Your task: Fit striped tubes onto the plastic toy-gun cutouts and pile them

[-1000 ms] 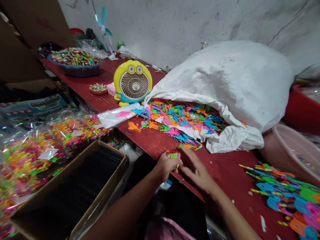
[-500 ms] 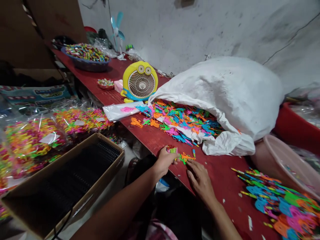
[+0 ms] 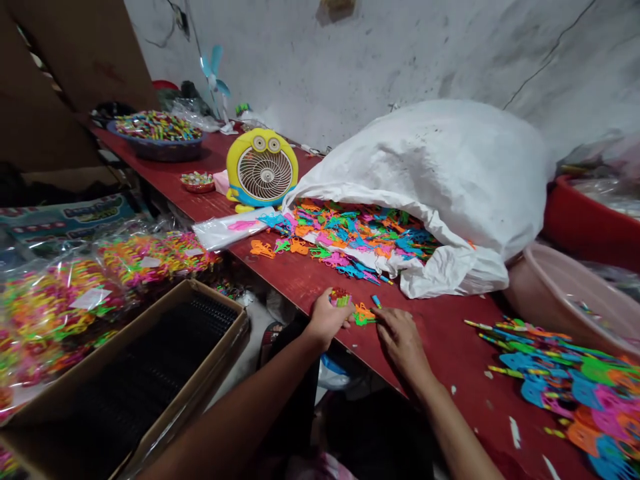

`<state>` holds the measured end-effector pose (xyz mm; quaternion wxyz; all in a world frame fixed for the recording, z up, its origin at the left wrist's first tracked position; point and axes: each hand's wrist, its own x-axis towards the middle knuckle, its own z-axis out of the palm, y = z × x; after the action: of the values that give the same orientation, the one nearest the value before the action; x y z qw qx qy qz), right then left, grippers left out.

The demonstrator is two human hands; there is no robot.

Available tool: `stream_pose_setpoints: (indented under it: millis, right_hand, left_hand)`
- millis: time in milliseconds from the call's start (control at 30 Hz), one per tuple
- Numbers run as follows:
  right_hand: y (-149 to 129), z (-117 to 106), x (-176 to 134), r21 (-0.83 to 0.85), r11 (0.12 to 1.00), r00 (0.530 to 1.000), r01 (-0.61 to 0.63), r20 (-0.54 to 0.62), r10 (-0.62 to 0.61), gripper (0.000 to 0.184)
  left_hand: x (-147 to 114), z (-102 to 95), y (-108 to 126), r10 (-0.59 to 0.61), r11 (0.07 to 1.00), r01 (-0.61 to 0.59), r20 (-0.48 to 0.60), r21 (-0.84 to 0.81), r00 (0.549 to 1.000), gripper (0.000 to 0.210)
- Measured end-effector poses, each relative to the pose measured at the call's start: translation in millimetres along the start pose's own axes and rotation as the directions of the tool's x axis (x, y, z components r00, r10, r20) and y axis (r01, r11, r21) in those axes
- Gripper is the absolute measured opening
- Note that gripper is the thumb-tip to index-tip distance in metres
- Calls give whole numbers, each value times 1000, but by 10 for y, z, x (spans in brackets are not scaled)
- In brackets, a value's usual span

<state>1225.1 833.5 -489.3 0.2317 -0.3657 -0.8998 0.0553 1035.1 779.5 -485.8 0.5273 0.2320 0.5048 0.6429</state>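
My left hand (image 3: 325, 320) is closed around a bunch of small tubes (image 3: 341, 298) with red, pink and green colours, held over the table's front edge. Just right of it, flat orange and green plastic pieces (image 3: 364, 313) lie on the red table. My right hand (image 3: 403, 337) rests low over the table, fingers stretched forward, with the fingertips touching the right end of these pieces. A small blue-and-yellow tube (image 3: 376, 302) lies beside those fingertips. The undersides of the right fingers are hidden.
A white sack (image 3: 430, 167) spills coloured plastic pieces (image 3: 350, 233) onto the table (image 3: 310, 283). A yellow fan (image 3: 265, 170) stands behind plastic bags (image 3: 225, 230). More pieces (image 3: 575, 387) lie right, by a pink basin (image 3: 560, 287). A cardboard box (image 3: 240, 327) and filled bags (image 3: 65, 287) are left.
The view has shifted slightly to the right. My right fingers have moved a little further over the orange piece, nearer the small tube. My left hand keeps its hold on the bunch.
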Motion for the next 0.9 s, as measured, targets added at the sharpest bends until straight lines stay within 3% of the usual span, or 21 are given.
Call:
stream_pose_setpoints:
  millis: [233, 400, 567, 667, 800, 900]
  right_hand:
    - [82, -69, -54, 71, 997, 997, -35, -68, 40, 23]
    - [160, -74, -129, 112, 987, 985, -113, -121, 127, 22]
    - [67, -166, -180, 298, 939, 970, -170, -116, 212, 22]
    - [-16, -255, -197, 368, 912, 964, -182, -118, 240, 21]
    - [-140, -334, -241, 371, 916, 968, -156, -126, 215, 19]
    - [-245, -384, -284, 363, 928, 983, -80, -125, 134, 22]
  left_hand:
    - [-13, 69, 10, 13, 997, -12, 0, 82, 1000, 34]
    - [32, 168, -69, 4, 986, 5, -58, 164, 998, 30]
    - [69, 302, -186, 35, 984, -33, -11, 174, 999, 34]
    - [50, 381, -150, -18, 991, 17, 9, 136, 1000, 31]
    - [47, 423, -56, -97, 995, 95, 92, 30, 991, 27]
    - [80, 422, -19, -118, 993, 116, 72, 24, 990, 25]
